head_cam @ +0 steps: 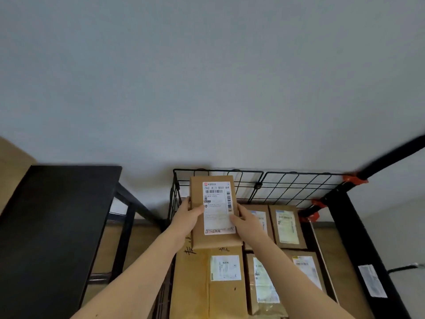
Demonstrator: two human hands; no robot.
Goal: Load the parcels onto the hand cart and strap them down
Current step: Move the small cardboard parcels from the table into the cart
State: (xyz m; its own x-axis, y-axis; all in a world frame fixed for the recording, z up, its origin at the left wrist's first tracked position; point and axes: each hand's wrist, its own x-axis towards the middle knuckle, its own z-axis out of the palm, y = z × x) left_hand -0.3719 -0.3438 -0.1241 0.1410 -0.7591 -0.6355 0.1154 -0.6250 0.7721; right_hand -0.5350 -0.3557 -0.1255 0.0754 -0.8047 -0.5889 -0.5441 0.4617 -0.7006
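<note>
A flat brown parcel (215, 238) with a white shipping label is held over the cart's load. My left hand (187, 215) grips its left edge, thumb on the label. My right hand (247, 218) grips its right edge, thumb on top. Below it lies a large brown box (195, 284) with a label. To the right, several smaller labelled parcels (287, 226) lie side by side in the cart. The cart's black wire mesh wall (287, 187) rises behind them. A black strap with orange clips (354, 179) runs to the upper right.
A black table (57, 215) stands to the left, close to the cart's side. A black frame part (358, 249) with a white sticker runs along the cart's right side. A pale wall fills the background.
</note>
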